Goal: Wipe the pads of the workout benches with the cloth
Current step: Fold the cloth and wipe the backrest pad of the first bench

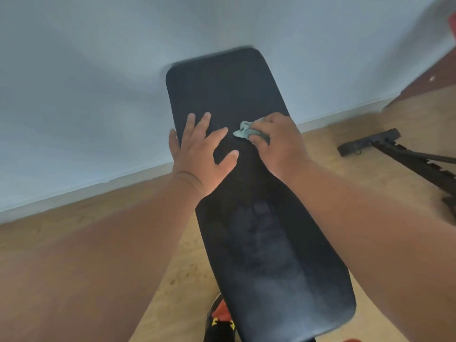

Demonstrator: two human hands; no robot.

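Observation:
A long black bench pad (pixel 259 238) runs from the bottom centre up toward the wall. My right hand (pixel 278 141) grips a small bunched grey-green cloth (pixel 244 130) and holds it against the pad's upper middle. My left hand (pixel 199 149) lies flat on the pad's left side with fingers spread, its little finger over the left edge. Both forearms reach in from the bottom corners. The near part of the pad shows a duller, smeared patch.
A pale wall (pixel 98 82) with a white skirting board stands close behind the bench. The floor (pixel 98 218) is light wood. A black metal frame piece (pixel 399 154) lies on the floor at right. A black, red and yellow shoe (pixel 219 322) sits under the pad's near end.

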